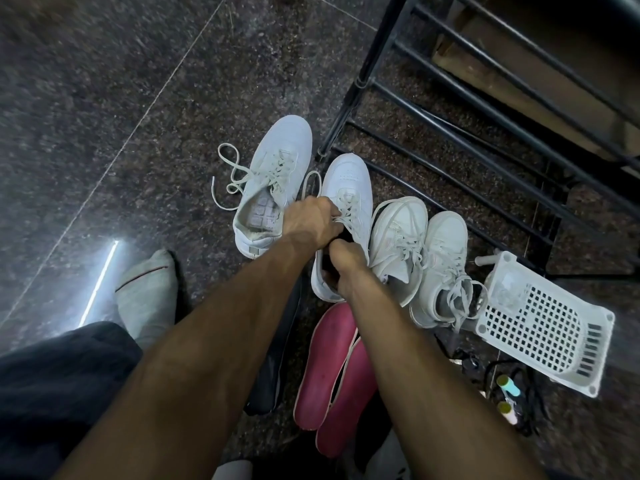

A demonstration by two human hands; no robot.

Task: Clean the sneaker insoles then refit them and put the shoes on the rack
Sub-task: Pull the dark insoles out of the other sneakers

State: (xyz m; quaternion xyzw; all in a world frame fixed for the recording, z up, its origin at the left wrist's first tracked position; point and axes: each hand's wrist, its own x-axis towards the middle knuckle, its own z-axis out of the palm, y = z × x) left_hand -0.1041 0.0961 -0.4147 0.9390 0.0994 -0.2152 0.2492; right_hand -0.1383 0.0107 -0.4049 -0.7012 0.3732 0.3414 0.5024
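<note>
My left hand [311,223] grips the tongue and laces of a white sneaker [348,178] and holds its mouth wide. My right hand [346,263] reaches into that opening, fingers curled down around a dark insole [325,270] inside the shoe; the fingertips are hidden. To the left lies its mate [277,157], unlaced, its bare grid-patterned bed showing. Another dark insole [273,375] lies on the floor under my left forearm. Two pink insoles [325,362] lie side by side below the held shoe. A second white pair [415,244] stands to the right.
The black metal shoe rack [467,109] stands at the upper right, its lowest bars just beyond the sneakers. A white perforated plastic basket [543,323] lies on its side at right, small bottles [507,384] and dark cords beside it. My socked foot [147,289] rests at left.
</note>
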